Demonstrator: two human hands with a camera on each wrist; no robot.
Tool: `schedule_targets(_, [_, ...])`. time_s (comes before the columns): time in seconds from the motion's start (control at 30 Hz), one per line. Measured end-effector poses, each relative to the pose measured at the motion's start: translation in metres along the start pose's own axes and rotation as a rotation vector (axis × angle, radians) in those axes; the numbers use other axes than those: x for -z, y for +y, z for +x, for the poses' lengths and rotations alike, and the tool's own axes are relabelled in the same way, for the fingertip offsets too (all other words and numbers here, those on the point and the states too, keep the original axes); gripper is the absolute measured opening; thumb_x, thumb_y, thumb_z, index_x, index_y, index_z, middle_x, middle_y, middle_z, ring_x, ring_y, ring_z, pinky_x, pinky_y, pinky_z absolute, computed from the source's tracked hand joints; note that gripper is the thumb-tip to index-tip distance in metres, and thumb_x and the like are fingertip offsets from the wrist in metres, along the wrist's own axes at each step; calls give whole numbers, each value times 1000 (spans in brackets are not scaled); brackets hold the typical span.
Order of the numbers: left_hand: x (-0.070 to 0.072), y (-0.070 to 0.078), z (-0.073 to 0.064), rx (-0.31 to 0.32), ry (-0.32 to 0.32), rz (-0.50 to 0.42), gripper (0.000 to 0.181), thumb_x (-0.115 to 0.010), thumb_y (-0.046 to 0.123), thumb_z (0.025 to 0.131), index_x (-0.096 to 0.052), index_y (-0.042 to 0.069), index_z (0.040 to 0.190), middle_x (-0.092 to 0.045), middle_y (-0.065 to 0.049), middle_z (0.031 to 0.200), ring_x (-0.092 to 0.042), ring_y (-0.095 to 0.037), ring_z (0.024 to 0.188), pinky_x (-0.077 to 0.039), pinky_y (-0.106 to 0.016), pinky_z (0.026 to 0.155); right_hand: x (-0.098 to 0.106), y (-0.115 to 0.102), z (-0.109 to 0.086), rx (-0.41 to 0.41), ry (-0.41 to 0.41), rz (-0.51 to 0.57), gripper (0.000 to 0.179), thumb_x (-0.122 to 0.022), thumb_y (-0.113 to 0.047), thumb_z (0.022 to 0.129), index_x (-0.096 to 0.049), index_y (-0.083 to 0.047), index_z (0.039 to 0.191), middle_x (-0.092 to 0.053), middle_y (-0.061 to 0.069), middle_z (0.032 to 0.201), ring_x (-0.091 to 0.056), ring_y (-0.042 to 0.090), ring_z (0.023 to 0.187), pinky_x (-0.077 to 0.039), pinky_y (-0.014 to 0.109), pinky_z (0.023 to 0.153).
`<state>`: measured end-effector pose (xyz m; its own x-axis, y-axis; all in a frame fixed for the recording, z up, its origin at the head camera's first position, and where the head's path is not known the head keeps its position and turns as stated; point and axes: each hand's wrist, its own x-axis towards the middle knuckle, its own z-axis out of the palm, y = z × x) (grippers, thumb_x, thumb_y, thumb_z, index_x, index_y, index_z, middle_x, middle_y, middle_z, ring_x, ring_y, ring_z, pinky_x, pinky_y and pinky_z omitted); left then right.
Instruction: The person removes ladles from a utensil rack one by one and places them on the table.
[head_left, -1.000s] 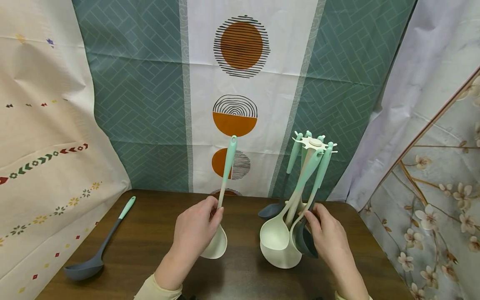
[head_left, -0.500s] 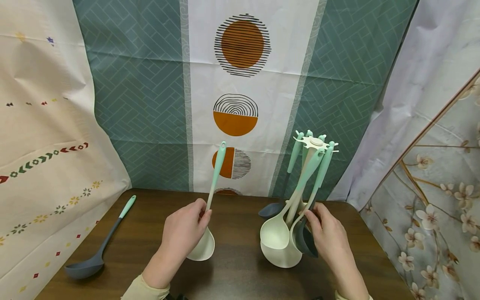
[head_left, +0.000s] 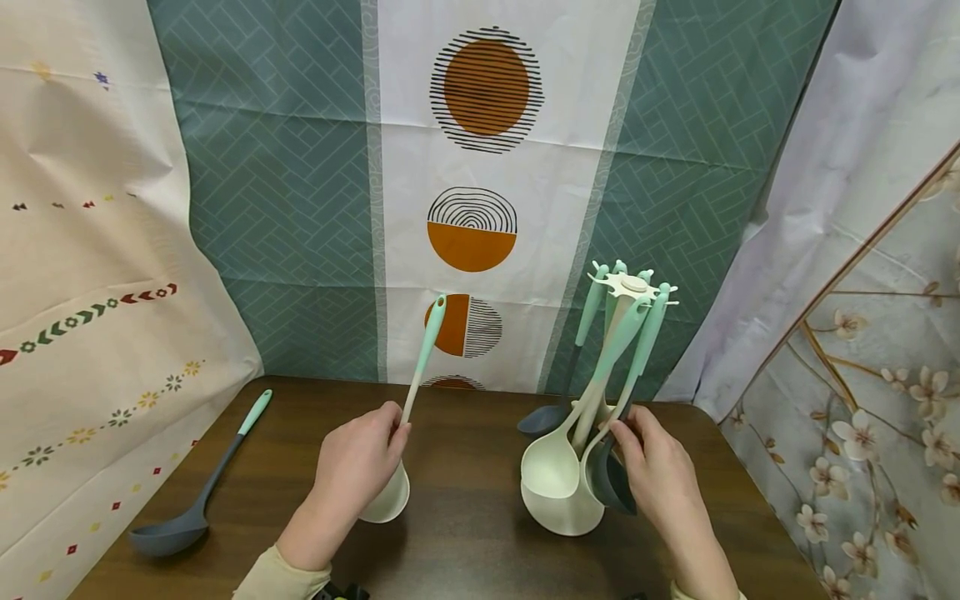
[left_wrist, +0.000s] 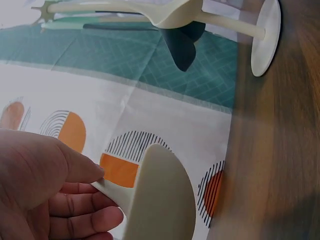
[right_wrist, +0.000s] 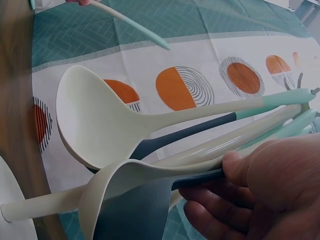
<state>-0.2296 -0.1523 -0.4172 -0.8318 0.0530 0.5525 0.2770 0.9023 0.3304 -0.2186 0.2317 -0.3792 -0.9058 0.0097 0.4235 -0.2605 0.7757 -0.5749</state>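
Note:
In the head view my left hand [head_left: 356, 458] grips the pale shaft of a cream ladle [head_left: 388, 497] with a mint handle. The handle leans up and right; the bowl hangs low over the table. Thumb and fingers hold that shaft close to the bowl in the left wrist view. On the right stands a cream utensil rack [head_left: 632, 285] hung with several mint-handled utensils. My right hand [right_wrist: 280, 185] pinches the shafts of a second cream ladle [right_wrist: 200, 166] and a dark ladle [right_wrist: 135, 210] hanging there. Its fingertips are partly hidden behind the shafts.
Another dark ladle [head_left: 168, 537] lies on the brown wooden table [head_left: 472, 492] at the far left. One more cream ladle [head_left: 551, 467] and a dark utensil [head_left: 542, 422] hang on the rack. Patterned cloths [head_left: 285, 208] surround the table at the back and sides.
My left hand has moved left with the cream ladle, away from the rack, and the ladle's handle end has dropped lower. My right hand has stayed in place at the rack.

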Motion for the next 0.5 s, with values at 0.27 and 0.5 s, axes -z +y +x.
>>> schedule_targets(0.27, [-5, -15, -3, 27, -74, 30, 21, -83, 14, 98, -65, 14, 88, -53, 8, 65, -45, -14, 52, -39, -36, 47, 0, 1, 0, -3, -6, -5, 15, -62, -26, 115, -68, -12, 118, -59, 0, 83, -54, 20, 74, -41, 42, 72])
schedule_targets(0.5, [-9, -32, -2, 68, -132, 65, 19, -80, 14, 100, -65, 12, 88, -51, 5, 63, -46, -17, 51, -39, -38, 46, 0, 0, 0, -7, -3, -10, 13, -63, -24, 115, -67, -12, 117, -58, 1, 83, -53, 20, 73, -40, 40, 70])
